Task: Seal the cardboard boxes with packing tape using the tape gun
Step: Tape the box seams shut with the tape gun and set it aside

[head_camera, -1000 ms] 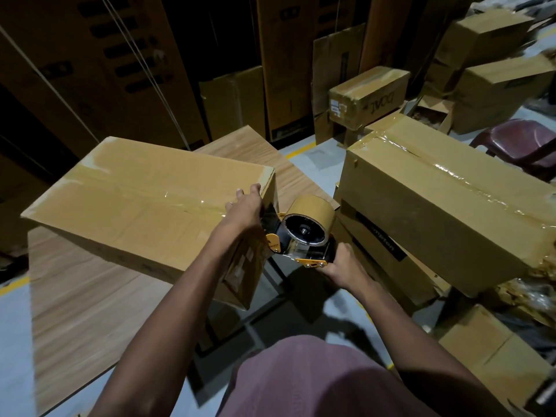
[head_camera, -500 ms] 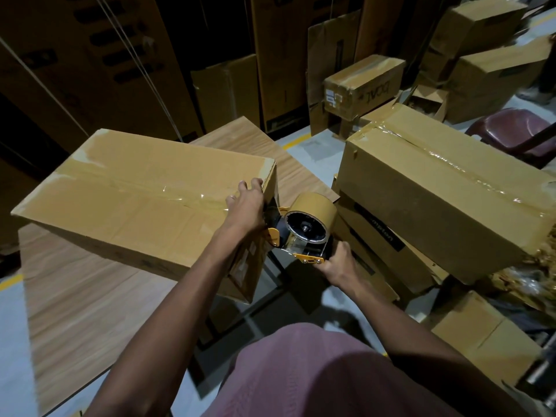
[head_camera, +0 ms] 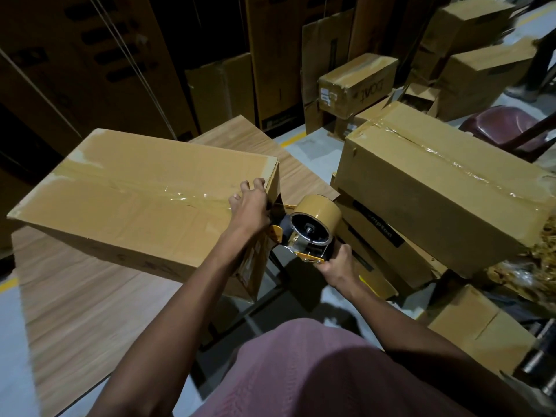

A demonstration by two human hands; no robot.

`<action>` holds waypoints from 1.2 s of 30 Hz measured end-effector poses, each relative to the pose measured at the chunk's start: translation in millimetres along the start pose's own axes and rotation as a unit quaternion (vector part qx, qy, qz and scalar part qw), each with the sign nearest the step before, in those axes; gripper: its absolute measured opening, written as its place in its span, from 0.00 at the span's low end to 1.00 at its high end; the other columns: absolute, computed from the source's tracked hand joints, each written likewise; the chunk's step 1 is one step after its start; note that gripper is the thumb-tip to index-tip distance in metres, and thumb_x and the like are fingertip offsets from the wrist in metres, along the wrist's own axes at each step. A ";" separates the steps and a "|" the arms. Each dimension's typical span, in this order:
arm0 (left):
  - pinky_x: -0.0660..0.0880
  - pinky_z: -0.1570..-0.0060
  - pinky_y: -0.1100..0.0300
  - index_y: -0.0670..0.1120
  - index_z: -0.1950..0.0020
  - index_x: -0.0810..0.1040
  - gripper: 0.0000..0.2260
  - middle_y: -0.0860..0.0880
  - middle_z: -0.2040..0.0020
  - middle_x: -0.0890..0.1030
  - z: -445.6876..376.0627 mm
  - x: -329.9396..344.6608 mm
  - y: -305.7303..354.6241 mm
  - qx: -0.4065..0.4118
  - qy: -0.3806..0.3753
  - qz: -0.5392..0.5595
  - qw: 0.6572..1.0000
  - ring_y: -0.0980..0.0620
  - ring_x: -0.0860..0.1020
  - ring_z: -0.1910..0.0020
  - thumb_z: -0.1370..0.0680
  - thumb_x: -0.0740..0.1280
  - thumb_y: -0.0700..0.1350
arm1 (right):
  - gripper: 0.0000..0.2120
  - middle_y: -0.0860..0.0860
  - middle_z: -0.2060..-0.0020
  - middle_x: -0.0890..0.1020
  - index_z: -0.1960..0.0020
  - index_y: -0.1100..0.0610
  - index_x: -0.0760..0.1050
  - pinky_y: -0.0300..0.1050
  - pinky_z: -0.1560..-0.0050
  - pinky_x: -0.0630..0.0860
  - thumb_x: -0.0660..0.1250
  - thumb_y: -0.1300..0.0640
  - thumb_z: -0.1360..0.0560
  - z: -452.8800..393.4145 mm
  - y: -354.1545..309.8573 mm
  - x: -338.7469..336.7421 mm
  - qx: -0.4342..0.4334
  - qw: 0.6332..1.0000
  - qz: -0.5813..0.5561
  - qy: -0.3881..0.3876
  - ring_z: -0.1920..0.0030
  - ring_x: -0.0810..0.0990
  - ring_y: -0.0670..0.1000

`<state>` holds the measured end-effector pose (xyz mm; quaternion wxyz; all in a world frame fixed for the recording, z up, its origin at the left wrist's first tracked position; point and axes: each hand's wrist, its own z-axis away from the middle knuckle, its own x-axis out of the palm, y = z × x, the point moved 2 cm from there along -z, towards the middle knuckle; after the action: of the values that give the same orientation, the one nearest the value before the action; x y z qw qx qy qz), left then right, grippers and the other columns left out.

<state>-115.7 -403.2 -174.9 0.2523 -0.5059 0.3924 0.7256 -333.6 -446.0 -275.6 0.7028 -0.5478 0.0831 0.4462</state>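
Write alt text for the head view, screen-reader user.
A person's left hand presses the end of a cardboard box lying on a wooden table, while the right hand grips a tape gun at that end. Taped boxes are stacked to the right.

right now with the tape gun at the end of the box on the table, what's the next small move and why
Probably pull the tape gun down the box's end face and cut. Tape already runs along the top seam to the edge where the left hand presses, and the right hand holds the gun just past that corner.
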 end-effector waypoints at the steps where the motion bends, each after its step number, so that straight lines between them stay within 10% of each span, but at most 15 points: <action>1: 0.62 0.33 0.44 0.41 0.23 0.58 0.37 0.35 0.28 0.66 1.1 -0.4 0.6 0.000 -0.002 -0.009 1.000 0.36 0.62 0.25 0.26 0.75 0.38 | 0.34 0.54 0.39 0.70 0.30 0.65 0.69 0.49 0.48 0.75 0.79 0.52 0.27 0.3 0.0 0.9 0.005 1.000 -0.009 0.004 0.44 0.75 0.54; 6: 0.63 0.31 0.43 0.40 0.21 0.54 0.39 0.36 0.26 0.64 6.1 -6.0 7.4 0.007 -0.019 -0.059 0.998 0.35 0.63 0.25 0.25 0.73 0.34 | 0.38 0.63 0.29 0.66 0.23 0.68 0.61 0.57 0.31 0.70 0.77 0.58 0.25 3.2 0.4 4.7 0.032 0.998 -0.047 -0.003 0.28 0.70 0.64; 21: 0.60 0.30 0.26 0.37 0.33 0.74 0.17 0.39 0.19 0.37 2.7 -12.0 13.8 0.099 -0.126 -0.192 0.968 0.29 0.37 0.21 0.22 0.69 0.32 | 0.29 0.57 0.43 0.70 0.38 0.63 0.68 0.57 0.45 0.78 0.79 0.52 0.27 4.4 4.2 9.5 0.031 0.999 -0.009 0.023 0.43 0.76 0.58; 25: 0.62 0.31 0.28 0.39 0.33 0.74 0.16 0.38 0.18 0.38 0.9 -9.6 10.2 0.103 -0.128 -0.206 0.965 0.31 0.38 0.21 0.21 0.68 0.33 | 0.23 0.58 0.50 0.78 0.54 0.55 0.73 0.46 0.61 0.74 0.79 0.40 0.35 -6.6 18.0 18.0 0.040 0.998 0.008 0.040 0.57 0.79 0.55; 30: 0.62 0.33 0.30 0.40 0.33 0.75 0.19 0.39 0.19 0.39 -3.3 -9.6 7.5 0.101 -0.132 -0.219 0.961 0.31 0.40 0.20 0.23 0.71 0.34 | 0.25 0.54 0.45 0.68 0.38 0.65 0.71 0.56 0.43 0.79 0.78 0.56 0.27 1.7 4.1 15.2 0.045 0.998 0.032 0.037 0.43 0.78 0.59; 36: 0.66 0.36 0.34 0.41 0.34 0.76 0.19 0.41 0.19 0.45 -8.6 -3.0 0.5 0.108 -0.108 -0.206 0.966 0.32 0.44 0.20 0.24 0.73 0.38 | 0.17 0.52 0.48 0.73 0.46 0.62 0.77 0.54 0.50 0.82 0.78 0.55 0.28 -4.0 5.7 21.0 0.019 0.998 0.029 0.047 0.50 0.81 0.55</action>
<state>-110.4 -410.5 -173.5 0.4906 -0.4642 0.3259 0.6616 -323.9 -438.1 -293.8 0.6953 -0.5516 0.1403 0.4389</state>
